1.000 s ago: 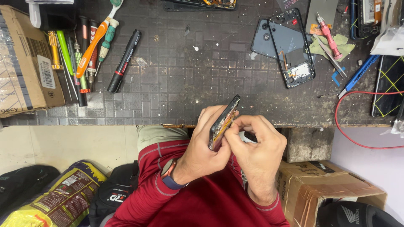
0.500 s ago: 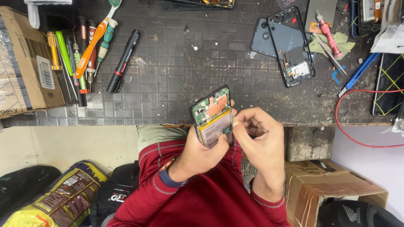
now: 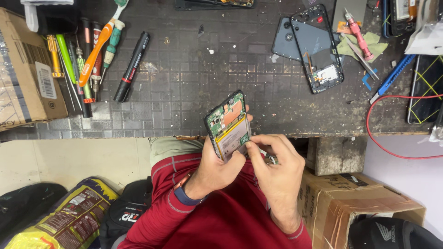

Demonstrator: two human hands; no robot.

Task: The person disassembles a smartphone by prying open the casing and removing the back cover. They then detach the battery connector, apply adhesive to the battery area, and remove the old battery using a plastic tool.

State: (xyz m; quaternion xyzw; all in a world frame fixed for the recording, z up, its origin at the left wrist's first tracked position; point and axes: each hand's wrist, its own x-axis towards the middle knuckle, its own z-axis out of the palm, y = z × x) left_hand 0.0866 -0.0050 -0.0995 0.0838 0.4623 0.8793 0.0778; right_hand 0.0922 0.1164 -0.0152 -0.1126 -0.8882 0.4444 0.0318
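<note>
Surface: dark workbench (image 3: 194,78), top embossed w/ small square grid, scuffed, speckled w/ pale debris; front edge chipped. Below bench: pale floor, cardboard box (image 3: 355,203) lower right, printed yellow-brown sack (image 3: 64,216) lower left, dark bags beside it. On bench: row of screwdrivers (image 3: 78,60) at left next to 2nd carton (image 3: 23,69); black marker (image 3: 132,66); orange toothbrush (image 3: 99,46) laid across tools. Upper right: gutted phone frame (image 3: 318,48) on grey back cover (image 3: 284,44), pink-handled tool (image 3: 359,33), tweezers, blue tool, red wire (image 3: 383,138) looping off edge.

Hidden/unclear: items at top and right edges cropped; small metal bit under right palm not identifiable; phone's lower end covered by fingers.

Opened phone (image 3: 229,125): back off, green board, copper patch, pale battery exposed; held tilted just over bench edge, above lap. Left hand (image 3: 217,168) curled shut around phone's lower half. Right hand (image 3: 277,170): thumb and forefinger pinched close at small green part by battery corner; what they grip, can't tell. Sleeves red, ribbed.
</note>
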